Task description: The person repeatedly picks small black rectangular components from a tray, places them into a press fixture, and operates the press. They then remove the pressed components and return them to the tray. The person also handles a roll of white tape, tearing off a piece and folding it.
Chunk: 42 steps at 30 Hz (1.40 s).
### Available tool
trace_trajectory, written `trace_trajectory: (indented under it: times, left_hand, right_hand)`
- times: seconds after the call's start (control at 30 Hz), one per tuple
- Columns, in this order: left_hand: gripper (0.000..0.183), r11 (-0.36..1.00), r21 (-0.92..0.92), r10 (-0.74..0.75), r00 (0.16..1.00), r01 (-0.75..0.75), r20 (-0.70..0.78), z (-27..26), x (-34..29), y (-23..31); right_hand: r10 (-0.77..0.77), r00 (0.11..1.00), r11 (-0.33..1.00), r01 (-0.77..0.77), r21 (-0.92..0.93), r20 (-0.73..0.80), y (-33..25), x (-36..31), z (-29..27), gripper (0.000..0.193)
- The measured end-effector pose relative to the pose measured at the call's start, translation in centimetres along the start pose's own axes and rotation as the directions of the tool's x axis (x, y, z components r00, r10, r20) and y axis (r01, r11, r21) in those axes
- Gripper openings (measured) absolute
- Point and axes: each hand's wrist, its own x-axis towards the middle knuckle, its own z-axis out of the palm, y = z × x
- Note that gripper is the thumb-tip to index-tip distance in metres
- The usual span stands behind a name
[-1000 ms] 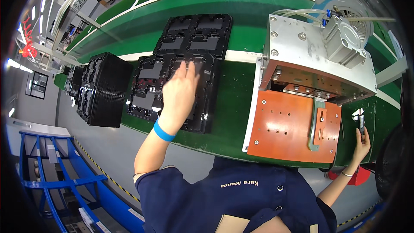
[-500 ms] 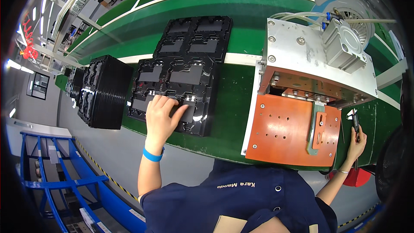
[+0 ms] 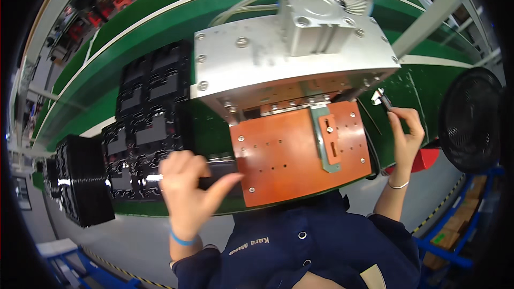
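My left hand (image 3: 184, 184) is closed round a flat dark grey pouch-like piece (image 3: 222, 170) with silvery tabs, held just left of the orange plate (image 3: 278, 182). Blur and the fingers hide part of the piece. The thumb reaches toward the plate's edge. On the plate lie a thin metal strip (image 3: 320, 139) and a slotted orange block (image 3: 330, 142). Right of the plate, my right hand (image 3: 407, 131) pinches the near end of a dark caliper-like tool (image 3: 384, 100) with silver jaws. Black trays (image 3: 152, 152) with grey flat pieces in their pockets sit left of my left hand.
A silver metal press-like housing (image 3: 257, 69) with an air cylinder (image 3: 318, 27) overhangs the orange plate's back. Far left stands a tall stack of black trays (image 3: 85, 182). A black round mesh item (image 3: 472, 120) is at the right, near a red stool (image 3: 425, 158).
My left hand has lifted the grey piece from the black tray and carried it right, to the orange plate's side. The view has turned rightward. My right hand stays by the caliper-like tool.
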Motion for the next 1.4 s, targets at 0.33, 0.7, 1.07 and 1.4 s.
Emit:
trace_trajectory:
  times: [0.33,0.7,1.07,1.4]
  left_hand:
    - [0.044,0.976,-0.197,0.115,0.984,-0.088,0.133,4.5,0.5,4.5]
    - [0.034,0.883,-0.415,0.322,0.927,-0.221,0.191,4.9,-1.5,1.6]
    - [0.036,0.869,-0.442,0.331,0.925,-0.222,0.186,4.9,-1.3,1.7]
    - [0.038,0.862,-0.454,0.342,0.919,-0.223,0.198,4.6,-0.7,1.8]
  right_hand:
    - [-0.439,0.77,0.898,0.391,0.201,0.463,-9.7,-2.1,5.2,0.017]
    - [-0.395,0.723,0.888,0.459,0.034,0.567,-11.4,-2.5,6.1,0.035]
    - [-0.418,0.703,0.903,0.388,0.183,0.576,-10.5,-2.4,5.6,0.025]
    - [-0.335,0.846,0.942,0.291,0.169,0.415,-9.9,-1.9,4.5,0.024]
